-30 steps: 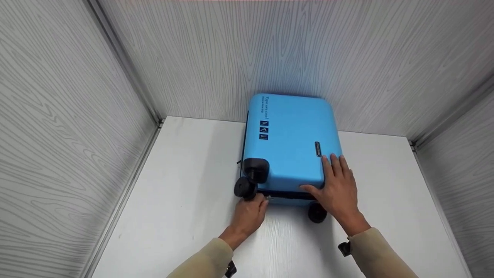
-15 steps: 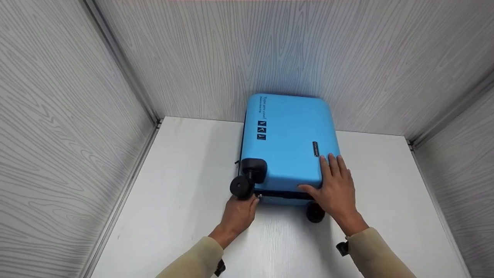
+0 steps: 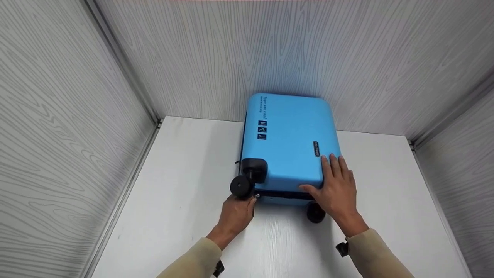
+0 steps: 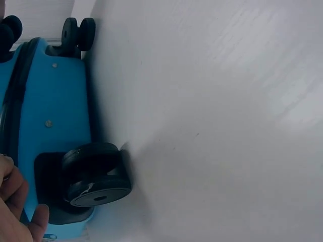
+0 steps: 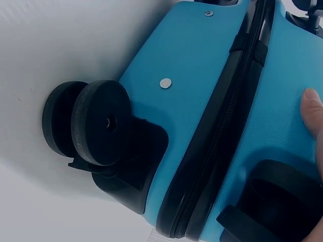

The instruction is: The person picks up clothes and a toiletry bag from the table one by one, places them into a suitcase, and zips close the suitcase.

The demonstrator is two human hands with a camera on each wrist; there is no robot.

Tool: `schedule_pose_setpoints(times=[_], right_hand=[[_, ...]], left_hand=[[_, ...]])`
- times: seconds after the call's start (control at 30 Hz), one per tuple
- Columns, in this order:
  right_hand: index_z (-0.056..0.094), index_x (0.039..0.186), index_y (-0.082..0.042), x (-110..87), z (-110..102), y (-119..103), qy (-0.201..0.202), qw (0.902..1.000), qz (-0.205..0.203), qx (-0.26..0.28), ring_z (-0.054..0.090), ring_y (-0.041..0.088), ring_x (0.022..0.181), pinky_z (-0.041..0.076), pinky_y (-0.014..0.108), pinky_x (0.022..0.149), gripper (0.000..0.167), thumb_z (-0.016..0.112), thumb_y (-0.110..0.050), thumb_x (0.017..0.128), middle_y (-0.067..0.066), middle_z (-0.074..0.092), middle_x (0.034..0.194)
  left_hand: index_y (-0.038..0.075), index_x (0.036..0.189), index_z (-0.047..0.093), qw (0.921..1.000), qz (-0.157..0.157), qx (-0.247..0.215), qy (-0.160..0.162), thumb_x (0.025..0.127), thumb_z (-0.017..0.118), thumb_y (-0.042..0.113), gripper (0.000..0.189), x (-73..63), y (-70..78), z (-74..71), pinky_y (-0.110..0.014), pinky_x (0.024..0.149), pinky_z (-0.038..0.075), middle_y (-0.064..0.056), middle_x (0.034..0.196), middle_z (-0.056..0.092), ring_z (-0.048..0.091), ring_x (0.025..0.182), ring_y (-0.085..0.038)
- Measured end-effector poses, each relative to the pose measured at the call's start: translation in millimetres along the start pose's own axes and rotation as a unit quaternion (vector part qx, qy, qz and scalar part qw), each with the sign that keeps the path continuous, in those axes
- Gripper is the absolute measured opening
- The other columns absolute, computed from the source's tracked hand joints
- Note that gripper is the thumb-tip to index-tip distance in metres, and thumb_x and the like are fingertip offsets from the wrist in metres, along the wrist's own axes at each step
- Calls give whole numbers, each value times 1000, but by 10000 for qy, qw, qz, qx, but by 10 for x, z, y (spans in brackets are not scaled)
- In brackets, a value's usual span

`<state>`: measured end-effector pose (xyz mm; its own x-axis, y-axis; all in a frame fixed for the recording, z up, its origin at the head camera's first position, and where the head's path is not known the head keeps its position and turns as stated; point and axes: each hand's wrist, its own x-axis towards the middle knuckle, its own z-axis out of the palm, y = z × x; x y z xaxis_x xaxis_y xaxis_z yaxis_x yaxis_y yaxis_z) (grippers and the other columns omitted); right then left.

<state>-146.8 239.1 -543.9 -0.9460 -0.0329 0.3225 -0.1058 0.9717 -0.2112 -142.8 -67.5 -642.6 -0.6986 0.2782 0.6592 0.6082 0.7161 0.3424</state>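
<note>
A light blue hard-shell suitcase (image 3: 291, 131) lies flat, its wheel end facing me. At its near left corner, just beneath a black wheel (image 3: 241, 186), my left hand (image 3: 235, 212) has curled fingers pinching the small metal zipper pull (image 3: 257, 196); the wheel hides some of the fingers. My right hand (image 3: 339, 195) rests with straight fingers on the near right part of the shell, thumb along the front edge. In the right wrist view the black zipper (image 5: 217, 146) runs along the wheel end, its teeth together there.
The suitcase lies on a white tabletop (image 3: 185, 173), close to the grey wood-grain back panel (image 3: 200, 58). Matching side panels stand left (image 3: 58, 116) and right (image 3: 463, 154). Another wheel (image 3: 316, 213) juts out under my right hand.
My left hand has moved left along the front seam with the zipper pull, to the corner below the wheel. My right hand stays in place on the shell.
</note>
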Motion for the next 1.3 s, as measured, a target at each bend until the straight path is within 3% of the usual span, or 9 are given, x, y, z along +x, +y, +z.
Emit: schedule_pose_setpoints(times=[0.13,0.4,0.77,0.87,0.97,1.03,1.1,1.3], right_hand=[[34,165,-6,-15,8,-2,103,9999,-14,-12,21,45,159,27,73,119,114,79,-70,81,23,32,169],[36,163,-3,-21,25,-1,307,9995,-114,-26,24,47,158,29,74,117,114,80,-69,81,26,35,167],[37,162,1,-26,55,3,382,9986,-333,120,24,50,156,27,62,124,114,82,-66,81,30,35,165],[36,162,1,-30,54,0,351,9988,-317,123,23,50,157,27,63,124,115,82,-66,81,30,34,165],[34,163,1,-37,53,-18,255,9993,-263,114,22,49,158,26,63,125,115,81,-67,82,29,33,166],[33,163,0,-42,58,-28,214,9994,-242,119,21,49,158,26,63,125,116,80,-67,82,29,32,167],[33,163,0,-43,63,-32,219,9994,-259,113,21,48,158,26,62,125,115,80,-68,83,29,32,166],[35,162,2,-41,82,-20,418,9982,-428,48,26,50,156,29,62,124,115,81,-67,82,31,36,164]], left_hand=[[9,90,71,10000,32,-3,35,96,76,15,10,1,-10,-5,-46,60,59,-11,76,69,72,71,-30],[9,88,71,9978,-632,-207,68,100,73,19,16,31,-86,-88,-46,60,59,-9,79,67,70,75,-27],[-1,96,73,9928,-1099,-469,95,98,75,19,20,13,-76,-109,-48,66,59,-17,86,67,70,77,-31],[-4,111,67,9866,-1357,-892,145,97,78,19,30,37,-87,-117,-47,79,61,-16,99,67,71,91,-30],[-2,134,54,9726,-1727,-1555,37,96,79,20,51,47,-126,-142,-47,97,58,-17,124,68,70,117,-30],[0,143,48,9630,-1941,-1867,-83,97,79,22,60,47,-139,-165,-48,104,55,-17,136,66,66,129,-30],[0,147,47,9600,-1994,-1956,-172,98,78,22,62,53,-143,-188,-49,106,54,-18,141,65,64,133,-31],[-1,130,62,9661,-1869,-1758,-280,99,74,14,36,65,-177,-247,-46,93,61,-17,119,74,74,114,-31]])
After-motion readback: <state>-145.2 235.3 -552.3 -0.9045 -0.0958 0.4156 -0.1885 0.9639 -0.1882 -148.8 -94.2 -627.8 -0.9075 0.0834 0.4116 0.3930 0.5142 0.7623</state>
